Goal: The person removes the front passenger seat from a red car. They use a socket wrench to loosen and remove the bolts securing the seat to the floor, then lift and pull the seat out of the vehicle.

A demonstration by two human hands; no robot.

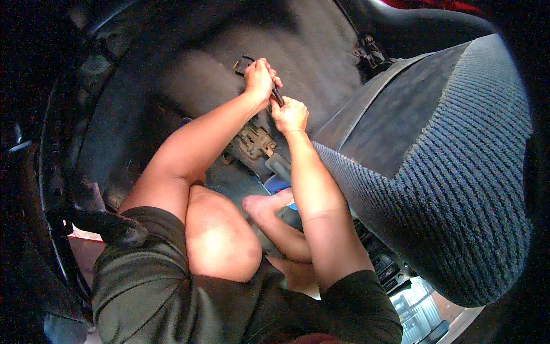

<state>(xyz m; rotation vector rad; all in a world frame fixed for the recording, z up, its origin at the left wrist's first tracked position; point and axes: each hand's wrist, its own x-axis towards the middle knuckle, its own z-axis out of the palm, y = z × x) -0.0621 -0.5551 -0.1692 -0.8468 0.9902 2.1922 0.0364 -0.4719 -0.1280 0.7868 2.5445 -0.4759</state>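
Note:
Both hands are closed around a slim black rod-like piece above the grey carpeted car floor. My left hand wraps its far part, and just past it a small dark bracket-like end sticks out. Whether this end belongs to the rod or to the floor, I cannot make out. Lower down, my right hand grips the near part, close beside the left. The fingers hide most of the piece. Below the hands, a bare metal bracket sits on the floor.
A seat with ribbed blue-grey cloth fills the right side. Grey carpet spreads behind my hands. My bent knee and bare foot are near, with a blue item by the foot. Dark door-frame trim borders the left.

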